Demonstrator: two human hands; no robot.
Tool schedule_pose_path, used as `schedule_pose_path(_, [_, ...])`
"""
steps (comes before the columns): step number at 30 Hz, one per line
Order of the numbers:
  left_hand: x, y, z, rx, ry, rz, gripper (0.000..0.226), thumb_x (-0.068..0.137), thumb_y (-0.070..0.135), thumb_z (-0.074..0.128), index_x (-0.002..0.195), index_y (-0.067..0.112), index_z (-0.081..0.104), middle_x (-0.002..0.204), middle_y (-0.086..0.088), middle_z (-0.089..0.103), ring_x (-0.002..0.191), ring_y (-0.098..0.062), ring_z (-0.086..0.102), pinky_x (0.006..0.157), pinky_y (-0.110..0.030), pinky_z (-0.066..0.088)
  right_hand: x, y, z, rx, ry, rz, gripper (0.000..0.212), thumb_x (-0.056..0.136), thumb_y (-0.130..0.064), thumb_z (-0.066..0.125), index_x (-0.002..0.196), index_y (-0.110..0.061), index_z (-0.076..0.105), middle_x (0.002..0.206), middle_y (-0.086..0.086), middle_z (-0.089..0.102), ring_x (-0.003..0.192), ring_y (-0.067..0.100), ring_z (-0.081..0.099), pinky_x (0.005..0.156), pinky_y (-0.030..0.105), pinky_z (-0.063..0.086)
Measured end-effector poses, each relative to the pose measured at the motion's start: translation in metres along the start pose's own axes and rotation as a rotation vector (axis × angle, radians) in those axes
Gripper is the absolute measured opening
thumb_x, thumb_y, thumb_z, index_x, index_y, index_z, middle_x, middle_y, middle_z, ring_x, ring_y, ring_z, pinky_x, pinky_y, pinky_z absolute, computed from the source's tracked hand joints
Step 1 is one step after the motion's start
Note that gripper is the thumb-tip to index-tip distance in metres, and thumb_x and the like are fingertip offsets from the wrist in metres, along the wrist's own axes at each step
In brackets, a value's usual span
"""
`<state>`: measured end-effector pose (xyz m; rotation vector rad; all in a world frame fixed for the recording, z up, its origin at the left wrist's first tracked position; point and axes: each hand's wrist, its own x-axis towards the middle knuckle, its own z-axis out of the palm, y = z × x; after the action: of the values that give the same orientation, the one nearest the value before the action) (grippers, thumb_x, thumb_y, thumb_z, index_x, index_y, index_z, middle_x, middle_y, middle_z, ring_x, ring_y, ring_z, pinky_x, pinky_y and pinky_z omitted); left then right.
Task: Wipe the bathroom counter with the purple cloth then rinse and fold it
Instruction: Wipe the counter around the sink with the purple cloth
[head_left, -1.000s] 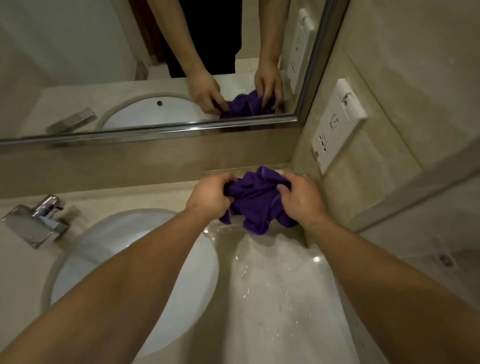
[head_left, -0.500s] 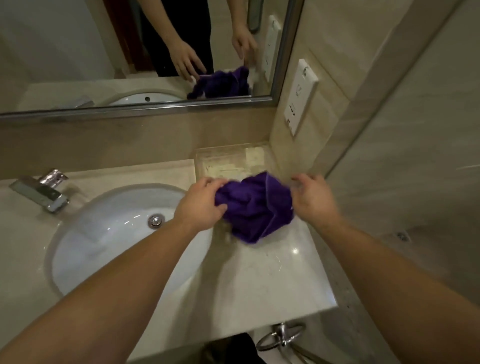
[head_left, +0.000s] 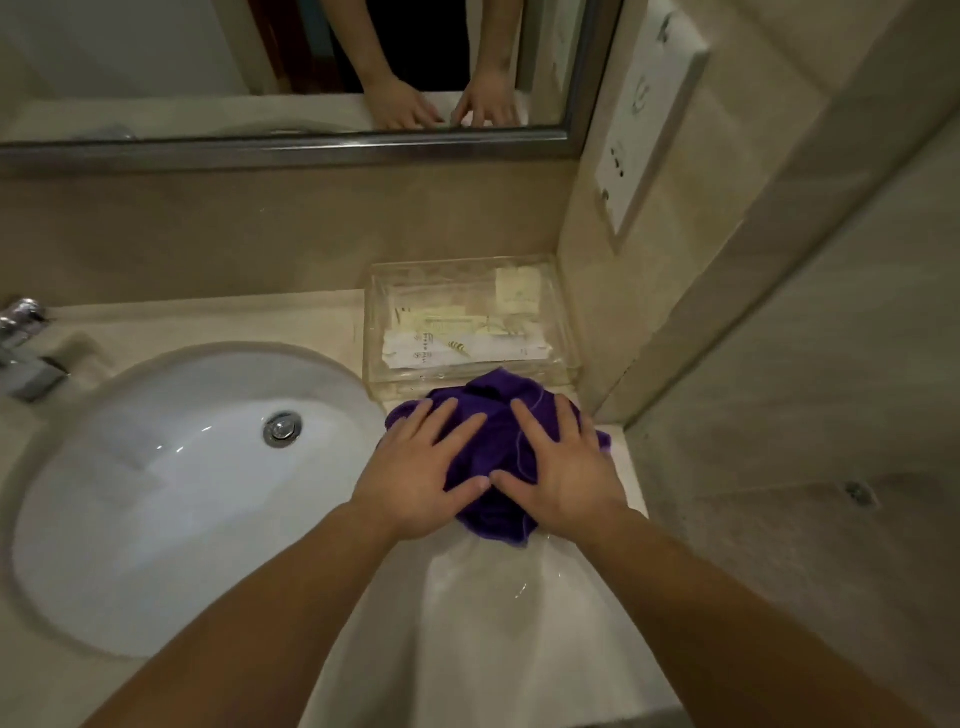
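Observation:
The purple cloth (head_left: 496, 441) lies bunched on the beige bathroom counter (head_left: 498, 623), right of the basin. My left hand (head_left: 423, 470) presses flat on its left half with fingers straight and spread. My right hand (head_left: 563, 465) presses flat on its right half the same way. The thumbs nearly meet over the cloth's middle. The counter in front of the cloth looks wet and shiny.
A white oval basin (head_left: 156, 493) with a metal drain (head_left: 282, 428) fills the left. A chrome tap (head_left: 23, 345) sits at the far left. A clear tray (head_left: 382, 312) of paper packets stands just behind the cloth. Mirror (head_left: 285, 67) above, wall socket (head_left: 644, 135) at right.
Both hands held the bunched cloth lifted a second ago. Then the right hand let go, and now the cloth is down on the counter with both palms flat on it.

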<state>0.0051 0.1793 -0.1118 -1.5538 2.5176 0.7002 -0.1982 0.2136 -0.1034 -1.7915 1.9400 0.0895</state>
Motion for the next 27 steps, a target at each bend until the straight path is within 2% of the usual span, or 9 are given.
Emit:
schedule_pose_path(2, [0.01,0.0,0.014,0.042,-0.034,0.004,0.077,0.091,0.077,0.021,0.158,0.047,-0.003,0.169,0.007,-0.014,0.156,-0.018,-0.016,0.125,-0.042,-0.006,0.014,0.001,0.01,-0.072,-0.022,-0.013,0.088,0.09,-0.078,0.038,0.155,-0.049,-0.013,0.169,0.006,-0.015,0.154,0.039,-0.007,0.121,0.059,0.014])
schedule_pose_path(4, [0.017,-0.002,0.025,0.094,-0.007,-0.005,0.076,0.089,0.075,0.008,0.157,0.046,-0.008,0.168,0.005,-0.017,0.156,-0.019,-0.016,0.124,-0.042,-0.01,0.024,0.005,0.016,-0.1,-0.004,-0.005,0.086,0.09,-0.078,0.033,0.155,-0.048,-0.015,0.168,0.006,-0.017,0.154,0.039,-0.008,0.122,0.058,0.009])
schedule_pose_path(6, [0.025,-0.004,0.032,0.113,0.037,-0.025,0.075,0.087,0.071,0.0,0.157,0.044,-0.006,0.17,0.004,-0.011,0.156,-0.019,-0.012,0.125,-0.042,-0.009,0.031,0.006,0.021,-0.102,0.039,0.002,0.081,0.092,-0.077,0.028,0.156,-0.046,-0.013,0.168,0.005,-0.017,0.154,0.037,-0.01,0.123,0.059,0.005])
schedule_pose_path(10, [0.043,-0.007,0.031,0.123,0.118,-0.034,0.073,0.093,0.064,0.002,0.16,0.038,0.013,0.17,0.001,0.013,0.157,-0.022,0.008,0.124,-0.042,-0.003,0.038,-0.005,0.026,-0.075,0.073,0.072,0.07,0.1,-0.065,0.02,0.158,-0.04,-0.008,0.169,0.008,-0.014,0.154,0.037,-0.012,0.122,0.062,0.003])
schedule_pose_path(18, [0.053,-0.011,0.039,0.152,0.186,-0.04,0.071,0.096,0.06,0.006,0.158,0.032,0.027,0.168,0.0,0.02,0.156,-0.022,0.014,0.126,-0.045,0.005,0.044,-0.015,0.03,-0.21,0.112,0.065,0.061,0.106,-0.052,0.022,0.159,-0.03,0.004,0.168,0.017,0.0,0.153,0.043,0.002,0.117,0.066,0.018])
schedule_pose_path(20, [0.052,-0.01,0.039,0.152,0.176,-0.046,0.073,0.095,0.061,0.004,0.16,0.032,0.021,0.17,0.002,0.012,0.157,-0.02,0.008,0.126,-0.044,0.001,0.045,-0.012,0.031,-0.277,0.148,0.033,0.06,0.104,-0.053,0.026,0.158,-0.027,0.014,0.165,0.022,0.013,0.148,0.046,0.02,0.112,0.062,0.031])
schedule_pose_path(22, [0.051,-0.01,0.038,0.139,0.157,-0.043,0.068,0.099,0.061,0.01,0.161,0.033,0.014,0.171,0.003,0.004,0.157,-0.019,0.001,0.126,-0.043,-0.003,0.047,-0.004,0.029,-0.366,0.199,-0.033,0.061,0.102,-0.055,0.031,0.154,-0.024,0.029,0.154,0.026,0.035,0.13,0.047,0.044,0.096,0.056,0.047])
schedule_pose_path(24, [0.049,-0.011,0.035,0.125,0.123,-0.028,0.065,0.102,0.06,0.018,0.161,0.035,0.007,0.171,0.004,-0.002,0.157,-0.018,-0.004,0.126,-0.042,-0.005,0.05,0.009,0.025,-0.425,0.244,-0.136,0.062,0.098,-0.058,0.034,0.149,-0.022,0.042,0.141,0.026,0.05,0.114,0.045,0.055,0.086,0.051,0.051])
schedule_pose_path(27, [0.041,-0.014,0.032,0.13,0.073,-0.002,0.068,0.1,0.065,0.024,0.16,0.039,0.005,0.171,0.004,-0.003,0.157,-0.018,-0.003,0.125,-0.041,0.0,0.056,0.028,0.017,-0.417,0.234,-0.284,0.067,0.097,-0.062,0.027,0.15,-0.024,0.041,0.146,0.024,0.047,0.129,0.044,0.047,0.101,0.052,0.047])
